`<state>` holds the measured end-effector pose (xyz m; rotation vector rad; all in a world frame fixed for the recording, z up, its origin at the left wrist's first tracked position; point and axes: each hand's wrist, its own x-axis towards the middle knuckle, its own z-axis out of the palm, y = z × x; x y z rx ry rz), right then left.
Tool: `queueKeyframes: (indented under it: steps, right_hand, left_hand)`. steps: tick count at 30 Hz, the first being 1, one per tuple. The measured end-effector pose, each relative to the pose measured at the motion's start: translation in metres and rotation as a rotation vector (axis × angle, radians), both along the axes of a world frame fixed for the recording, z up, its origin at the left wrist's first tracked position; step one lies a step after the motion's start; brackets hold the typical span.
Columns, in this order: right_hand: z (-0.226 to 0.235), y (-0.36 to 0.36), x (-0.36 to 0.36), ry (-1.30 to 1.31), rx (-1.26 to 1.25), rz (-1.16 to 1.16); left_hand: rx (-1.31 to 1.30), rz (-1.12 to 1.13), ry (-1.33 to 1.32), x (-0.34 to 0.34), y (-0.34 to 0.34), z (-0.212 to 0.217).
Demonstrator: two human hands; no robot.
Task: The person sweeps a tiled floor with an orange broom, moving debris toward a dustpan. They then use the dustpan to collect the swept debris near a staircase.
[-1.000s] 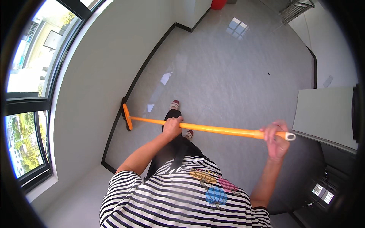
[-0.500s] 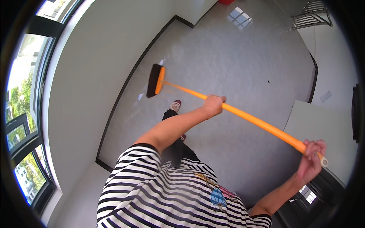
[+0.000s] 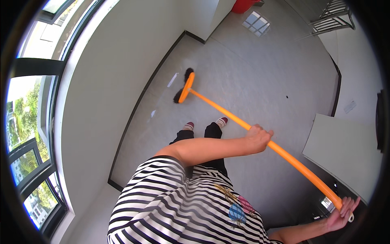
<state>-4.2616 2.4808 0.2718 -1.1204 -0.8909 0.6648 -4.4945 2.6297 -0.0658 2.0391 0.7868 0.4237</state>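
Both hands stay clamped on the orange broom, left hand mid-handle, right hand at its end, while the brush head has swung forward across the grey floor, extending the sweep.

Broom runs diagonally: head at upper centre of frame on the floor, handle end at lower right. Broom head lies near the wall that fills the left of frame. Left hand on the handle mid-frame; right hand at its end, lower right. Feet at centre, below the broom head. Window at far left edge. Table at right, above the right hand.
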Motion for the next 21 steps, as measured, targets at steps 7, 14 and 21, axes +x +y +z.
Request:
queueKeyframes:
  steps: [7,14,21]
  right_hand:
    - [-0.222,0.161,-0.079,0.288,-0.356,0.571]
    - [-0.183,0.207,0.000,0.041,-0.358,0.455]
    - [-0.043,0.155,0.103,-0.330,-0.118,0.061]
  left_hand:
    - [-0.169,0.442,0.475,-0.148,-0.021,-0.158]
    - [-0.106,0.459,0.361,-0.027,0.053,-0.159]
    - [-0.078,0.083,-0.066,0.200,0.149,-0.061]
